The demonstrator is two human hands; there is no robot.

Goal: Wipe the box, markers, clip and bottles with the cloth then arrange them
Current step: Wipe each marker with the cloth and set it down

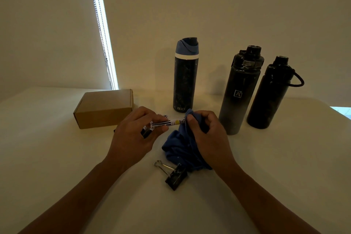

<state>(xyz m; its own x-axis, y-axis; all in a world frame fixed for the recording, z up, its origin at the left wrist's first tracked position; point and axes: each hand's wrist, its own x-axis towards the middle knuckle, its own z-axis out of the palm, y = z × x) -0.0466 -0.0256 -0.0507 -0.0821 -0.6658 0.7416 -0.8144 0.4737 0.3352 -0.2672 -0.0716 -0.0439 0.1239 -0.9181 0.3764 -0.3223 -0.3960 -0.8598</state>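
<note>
My left hand (135,131) grips white markers (171,122) with black caps, held above the table. My right hand (207,133) holds the blue cloth (177,148) bunched around the markers' right end. A black binder clip (175,175) with silver handles lies on the table just below the cloth. A brown cardboard box (103,109) sits closed at the left. Three dark bottles stand behind: one with a blue lid (185,76), a black one marked "A" (240,93), and a black one with a loop handle (269,93).
The white table (57,157) meets a plain wall at the back. A window blind with a bead chain (105,43) hangs at the back left, with a bright strip of light beside it. The table's right edge shows at the far right.
</note>
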